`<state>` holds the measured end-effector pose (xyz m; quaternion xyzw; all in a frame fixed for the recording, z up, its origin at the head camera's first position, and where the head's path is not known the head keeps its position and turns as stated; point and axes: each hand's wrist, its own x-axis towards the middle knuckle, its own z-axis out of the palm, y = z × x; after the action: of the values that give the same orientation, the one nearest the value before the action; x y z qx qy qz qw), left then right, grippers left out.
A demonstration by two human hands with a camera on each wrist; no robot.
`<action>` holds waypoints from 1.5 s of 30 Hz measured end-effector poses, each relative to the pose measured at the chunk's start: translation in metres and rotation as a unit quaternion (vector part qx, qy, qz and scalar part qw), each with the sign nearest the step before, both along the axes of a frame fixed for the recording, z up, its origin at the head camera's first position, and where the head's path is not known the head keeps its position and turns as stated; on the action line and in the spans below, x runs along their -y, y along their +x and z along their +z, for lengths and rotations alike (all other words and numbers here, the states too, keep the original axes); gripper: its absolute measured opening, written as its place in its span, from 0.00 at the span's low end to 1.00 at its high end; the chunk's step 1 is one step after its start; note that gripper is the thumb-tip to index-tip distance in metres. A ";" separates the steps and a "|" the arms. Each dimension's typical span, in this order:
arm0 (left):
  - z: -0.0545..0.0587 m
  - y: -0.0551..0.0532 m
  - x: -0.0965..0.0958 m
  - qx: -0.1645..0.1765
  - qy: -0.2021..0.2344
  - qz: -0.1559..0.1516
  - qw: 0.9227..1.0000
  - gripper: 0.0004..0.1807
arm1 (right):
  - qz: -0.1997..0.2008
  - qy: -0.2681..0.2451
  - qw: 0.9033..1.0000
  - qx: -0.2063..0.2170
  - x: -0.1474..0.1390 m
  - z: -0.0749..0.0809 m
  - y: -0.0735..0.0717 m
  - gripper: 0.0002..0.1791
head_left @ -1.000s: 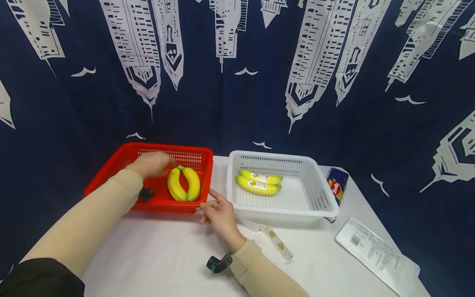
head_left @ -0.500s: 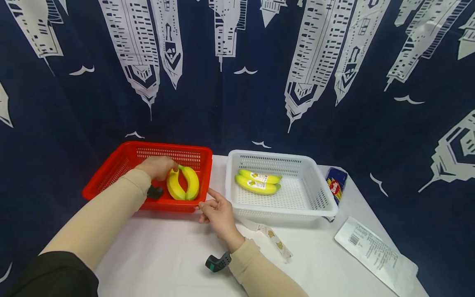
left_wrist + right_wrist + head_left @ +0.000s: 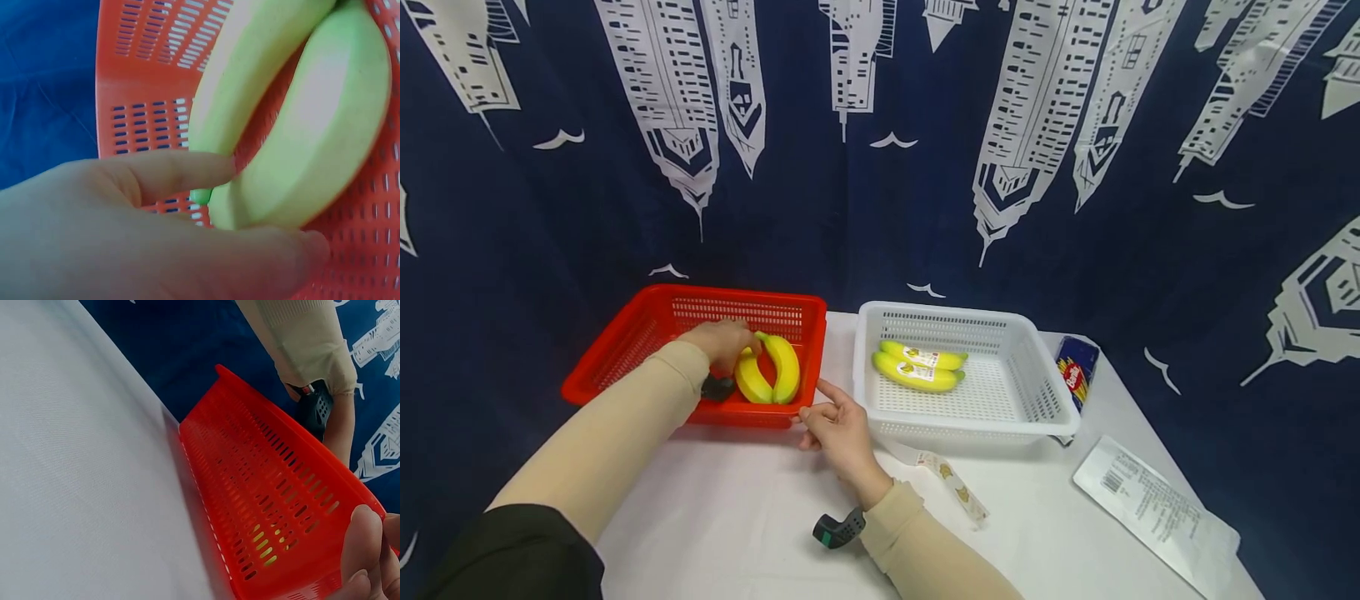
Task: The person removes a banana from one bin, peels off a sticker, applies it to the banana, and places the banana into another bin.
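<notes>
Two yellow bananas lie side by side in the red basket (image 3: 700, 414). My left hand (image 3: 721, 343) reaches into the basket and pinches one end of the left banana (image 3: 751, 382). In the left wrist view, the index finger and thumb of the left hand (image 3: 156, 219) stand on either side of that banana (image 3: 300, 137). The other banana (image 3: 786, 371) lies against it. At the basket's near right corner, my right hand (image 3: 842, 437) grips the rim. The right wrist view has the right hand's thumb (image 3: 362, 537) pressed on the basket's outer wall (image 3: 262, 487).
A white basket (image 3: 970, 429) to the right holds two labelled bananas (image 3: 917, 372). A strip of banana stickers (image 3: 955, 483) lies in front of it. Further right are a dark blue pack (image 3: 1077, 371) and a silvery-white packet (image 3: 1157, 512). A patterned dark blue cloth (image 3: 880, 217) hangs behind.
My left hand has moved right and slightly down to the end of the left banana and now pinches it. My right hand stays at the basket's corner.
</notes>
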<state>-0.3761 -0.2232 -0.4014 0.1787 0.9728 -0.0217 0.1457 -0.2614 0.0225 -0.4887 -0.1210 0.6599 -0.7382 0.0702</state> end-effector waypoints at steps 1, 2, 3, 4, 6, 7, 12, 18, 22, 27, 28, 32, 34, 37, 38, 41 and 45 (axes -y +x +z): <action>0.000 0.001 0.000 0.005 0.002 0.005 1.000 0.33 | 0.001 0.000 1.000 0.000 0.000 0.000 0.000 0.33; 0.001 0.002 0.000 0.007 0.003 0.010 1.000 0.33 | 0.001 0.001 1.000 0.000 0.001 0.000 0.000 0.33; 0.001 0.003 -0.001 0.009 0.003 0.011 1.000 0.33 | 0.001 0.002 1.000 0.000 0.001 -0.001 0.000 0.33; 0.002 0.004 -0.001 0.010 0.000 0.012 1.000 0.33 | 0.000 0.002 1.000 0.000 0.001 -0.001 0.000 0.33; 0.003 0.005 -0.002 0.009 -0.005 0.011 1.000 0.31 | -0.001 0.001 1.000 -0.002 0.001 0.000 0.000 0.33; 0.003 0.005 -0.001 0.008 -0.010 0.011 1.000 0.29 | 0.000 -0.001 1.000 -0.002 0.001 0.000 0.000 0.33; -0.001 -0.003 0.002 0.014 -0.053 0.016 0.998 0.14 | 0.002 -0.004 1.000 0.002 0.001 0.000 0.000 0.34; -0.019 -0.021 0.018 0.045 -0.046 0.024 0.998 0.15 | 0.001 -0.002 1.000 0.000 0.001 0.000 0.001 0.34; -0.021 -0.021 0.022 0.046 -0.041 0.019 0.998 0.13 | 0.004 -0.007 1.000 -0.002 0.003 0.000 0.001 0.34; -0.014 -0.014 0.022 0.034 -0.036 0.008 0.999 0.14 | 0.004 -0.011 1.000 0.002 0.003 -0.001 0.000 0.34; -0.011 -0.011 0.022 0.032 -0.033 0.007 0.999 0.15 | 0.004 -0.011 1.000 0.002 0.003 -0.001 0.000 0.34; 0.012 0.013 0.012 0.030 -0.022 0.028 0.999 0.16 | 0.003 -0.010 1.000 0.000 0.002 -0.001 0.000 0.34; 0.014 0.015 0.015 0.028 -0.004 0.034 0.999 0.17 | 0.004 -0.010 1.000 0.000 0.003 0.000 0.001 0.34; 0.014 0.015 0.021 0.017 0.013 0.032 0.999 0.17 | 0.004 -0.009 1.000 0.000 0.002 0.001 0.000 0.34; 0.014 0.015 0.023 0.016 0.022 0.035 0.999 0.17 | 0.004 -0.008 1.000 0.000 0.003 0.001 0.000 0.34; 0.017 0.020 0.027 0.007 0.035 0.039 0.999 0.17 | 0.004 -0.008 1.000 0.004 0.003 0.001 0.000 0.34; 0.022 0.029 0.033 -0.016 0.048 0.033 0.998 0.18 | 0.000 -0.015 1.000 0.005 0.002 0.000 0.000 0.35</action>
<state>-0.3470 -0.2564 -0.3797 0.1527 0.9804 0.0271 0.1217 -0.2614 0.0208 -0.4892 -0.1183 0.6481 -0.7488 0.0721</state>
